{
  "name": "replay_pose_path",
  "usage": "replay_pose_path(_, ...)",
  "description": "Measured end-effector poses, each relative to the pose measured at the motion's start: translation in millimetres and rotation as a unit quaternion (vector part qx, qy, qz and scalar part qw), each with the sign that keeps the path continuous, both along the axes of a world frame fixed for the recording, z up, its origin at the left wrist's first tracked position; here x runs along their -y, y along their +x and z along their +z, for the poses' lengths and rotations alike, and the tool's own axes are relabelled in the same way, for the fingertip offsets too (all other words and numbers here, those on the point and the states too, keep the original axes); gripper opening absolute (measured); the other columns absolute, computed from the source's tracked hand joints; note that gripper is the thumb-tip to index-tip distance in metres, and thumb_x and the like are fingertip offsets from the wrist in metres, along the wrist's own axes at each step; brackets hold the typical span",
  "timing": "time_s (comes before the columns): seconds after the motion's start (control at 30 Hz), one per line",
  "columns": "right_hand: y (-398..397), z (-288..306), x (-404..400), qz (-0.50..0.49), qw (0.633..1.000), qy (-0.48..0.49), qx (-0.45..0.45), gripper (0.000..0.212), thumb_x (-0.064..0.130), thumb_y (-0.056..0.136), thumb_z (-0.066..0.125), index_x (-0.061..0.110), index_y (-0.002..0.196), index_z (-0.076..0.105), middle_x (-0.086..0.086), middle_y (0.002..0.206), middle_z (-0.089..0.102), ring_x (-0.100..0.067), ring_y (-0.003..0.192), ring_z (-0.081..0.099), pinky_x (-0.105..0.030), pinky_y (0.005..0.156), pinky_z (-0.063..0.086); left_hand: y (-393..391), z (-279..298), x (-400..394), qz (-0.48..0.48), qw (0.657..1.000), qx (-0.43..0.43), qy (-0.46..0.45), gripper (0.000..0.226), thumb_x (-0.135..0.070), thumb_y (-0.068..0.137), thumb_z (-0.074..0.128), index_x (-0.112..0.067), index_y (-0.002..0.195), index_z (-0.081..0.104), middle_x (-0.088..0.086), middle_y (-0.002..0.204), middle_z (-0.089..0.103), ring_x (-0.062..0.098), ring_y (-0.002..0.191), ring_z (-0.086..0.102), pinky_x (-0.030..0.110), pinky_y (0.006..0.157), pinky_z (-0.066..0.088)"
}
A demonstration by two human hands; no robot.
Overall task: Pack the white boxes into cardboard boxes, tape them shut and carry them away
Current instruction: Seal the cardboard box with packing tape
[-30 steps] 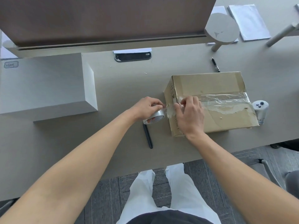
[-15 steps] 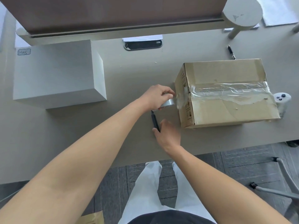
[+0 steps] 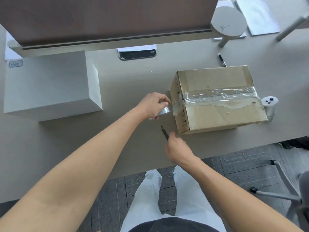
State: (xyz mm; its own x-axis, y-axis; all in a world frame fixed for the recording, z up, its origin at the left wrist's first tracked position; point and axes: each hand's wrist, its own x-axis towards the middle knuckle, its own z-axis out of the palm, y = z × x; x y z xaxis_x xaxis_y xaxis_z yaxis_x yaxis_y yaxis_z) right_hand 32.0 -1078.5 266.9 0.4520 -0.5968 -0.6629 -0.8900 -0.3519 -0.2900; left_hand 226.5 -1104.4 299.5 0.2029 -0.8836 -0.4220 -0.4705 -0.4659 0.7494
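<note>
At the left of the desk a closed white box stood well apart from the hands, its contents hidden. Near the middle, the left hand gripped a tape roll, its clear strip running onto the cardboard box just beside it, whose flaps were taped closed. Below, the right hand pinched a dark cutter.

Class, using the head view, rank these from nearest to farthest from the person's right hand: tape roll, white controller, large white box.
From the right hand:
1. Tape roll, just above-left, in the left hand.
2. Large white box, far left.
3. White controller, far right beside the cardboard box.
</note>
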Motion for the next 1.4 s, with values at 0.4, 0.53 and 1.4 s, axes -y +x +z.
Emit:
replay_pose_path(0.4,-43.9,117.8,45.2,-0.006,0.99,-0.131,0.042,0.025,0.041,0.104,0.041,0.019,0.096,0.05,-0.003,0.079,0.059,-0.034,0.078,0.054,-0.04,0.065,0.042,-4.5,5.3,9.9,0.006,0.998,0.031,0.048,0.021,-0.02,0.098,0.05,-0.022,0.105,0.07,0.002,0.113,0.064,0.024,0.051,0.071,0.033,0.075,0.059)
replay_pose_path(0.53,-28.7,110.4,55.1,-0.036,0.976,-0.193,0.091,0.025,0.031,0.104,0.042,0.012,0.09,0.051,-0.005,0.074,0.058,-0.036,0.074,0.052,-0.041,0.063,0.037,-7.8,5.4,8.9,0.026,0.998,0.007,0.055,0.018,-0.018,0.098,0.052,-0.02,0.102,0.07,0.004,0.113,0.063,0.028,0.052,0.071,0.031,0.064,0.059)
replay_pose_path(1.4,37.7,99.9,75.6,0.024,0.972,-0.228,-0.047,0.018,0.005,0.093,0.051,0.014,0.106,0.06,-0.01,0.106,0.066,-0.033,0.098,0.065,-0.032,0.067,0.039,-29.9,-13.6,12.2,0.121,0.992,0.024,0.02,0.019,-0.028,0.094,0.052,-0.025,0.086,0.069,-0.002,0.077,0.072,0.014,0.04,0.064,0.034,0.074,0.059)
